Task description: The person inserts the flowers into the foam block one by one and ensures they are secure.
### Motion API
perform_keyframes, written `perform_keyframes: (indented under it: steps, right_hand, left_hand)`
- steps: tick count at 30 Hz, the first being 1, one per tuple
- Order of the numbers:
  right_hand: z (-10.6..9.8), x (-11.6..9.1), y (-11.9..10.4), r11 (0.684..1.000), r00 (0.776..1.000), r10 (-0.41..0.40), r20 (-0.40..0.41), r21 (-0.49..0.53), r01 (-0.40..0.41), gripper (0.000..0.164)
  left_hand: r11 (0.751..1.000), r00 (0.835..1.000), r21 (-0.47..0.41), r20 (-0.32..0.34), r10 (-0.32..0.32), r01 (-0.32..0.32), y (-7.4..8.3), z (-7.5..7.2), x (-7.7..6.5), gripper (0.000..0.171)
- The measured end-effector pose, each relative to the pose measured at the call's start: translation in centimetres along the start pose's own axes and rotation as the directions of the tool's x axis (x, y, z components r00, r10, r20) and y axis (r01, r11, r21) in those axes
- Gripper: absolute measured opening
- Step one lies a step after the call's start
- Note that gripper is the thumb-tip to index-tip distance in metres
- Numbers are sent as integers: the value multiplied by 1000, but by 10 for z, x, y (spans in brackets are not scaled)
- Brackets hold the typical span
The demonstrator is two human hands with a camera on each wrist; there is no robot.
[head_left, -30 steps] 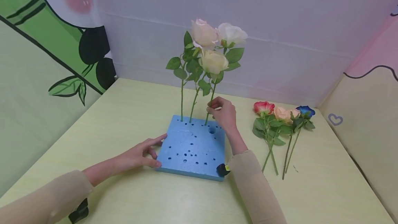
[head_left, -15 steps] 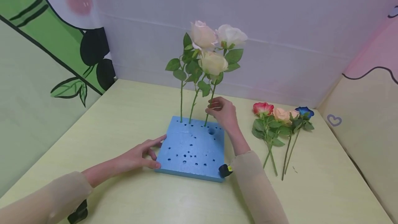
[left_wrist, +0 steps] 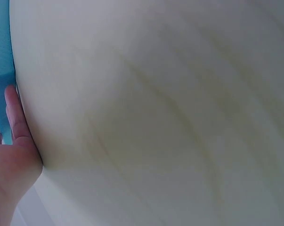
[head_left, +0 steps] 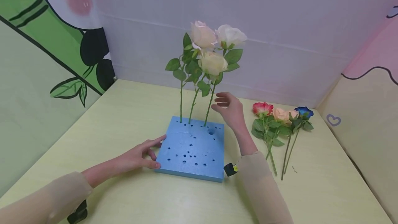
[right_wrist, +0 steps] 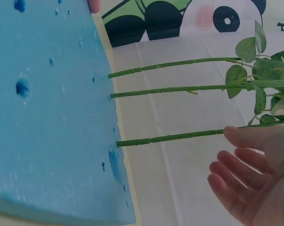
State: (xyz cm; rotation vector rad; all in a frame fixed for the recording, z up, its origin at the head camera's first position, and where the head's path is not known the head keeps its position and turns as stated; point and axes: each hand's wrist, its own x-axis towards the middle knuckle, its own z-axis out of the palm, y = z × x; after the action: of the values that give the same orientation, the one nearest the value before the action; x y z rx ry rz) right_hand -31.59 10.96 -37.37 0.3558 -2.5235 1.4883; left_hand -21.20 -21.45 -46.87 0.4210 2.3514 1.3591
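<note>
My left hand (head_left: pixel 140 155) rests against the left edge of a blue foam block (head_left: pixel 186 148), thumb at the near corner and index finger farther up that side. Three artificial roses stand in holes along the block's far edge: a pale pink rose (head_left: pixel 203 35), a white rose (head_left: pixel 230 35) and a cream rose (head_left: pixel 213 63). Just right of the rightmost stem (head_left: pixel 209 104), my right hand (head_left: pixel 231 111) holds nothing, its fingers loosely bent. In the right wrist view, the thumb (right_wrist: pixel 245 136) of that hand overlaps the stem, with the other fingers spread below.
On the table's right side lie a red rose (head_left: pixel 262 108), peach roses (head_left: pixel 282 114) and a blue rose (head_left: pixel 304 112), stems pointing toward me. Many small holes and one large hole (head_left: pixel 211 131) pierce the block. A pale cloth wall (head_left: pixel 149 44) rises behind the table.
My right hand has let go of the rightmost rose stem and moved slightly right, its fingers opening. The left hand stays at the block, and the roses stay upright.
</note>
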Motion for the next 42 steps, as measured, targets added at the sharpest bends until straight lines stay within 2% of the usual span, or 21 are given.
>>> perform_keyframes:
  steps: [9,14,24,34,42]
  right_hand:
    - [-13,0,7,1000,999,2,-52,-2,-3,41]
    - [-20,-2,13,999,998,9,-62,-45,-12,43]
    - [-40,-9,33,989,999,-26,-29,-145,21,45]
    - [-66,-23,52,955,997,-77,13,-286,77,50]
    - [-87,-36,77,923,993,-117,21,-368,117,50]
  left_hand:
    - [1000,1000,-2,3,5,-5,-1,-1,0,91]
    - [1000,1000,-10,9,4,-4,-2,-1,0,91]
    - [1000,1000,-8,2,-5,5,-2,-1,1,91]
    - [1000,1000,-3,-4,2,-2,-4,-1,3,91]
    - [1000,1000,-11,1,7,-7,-4,0,4,91]
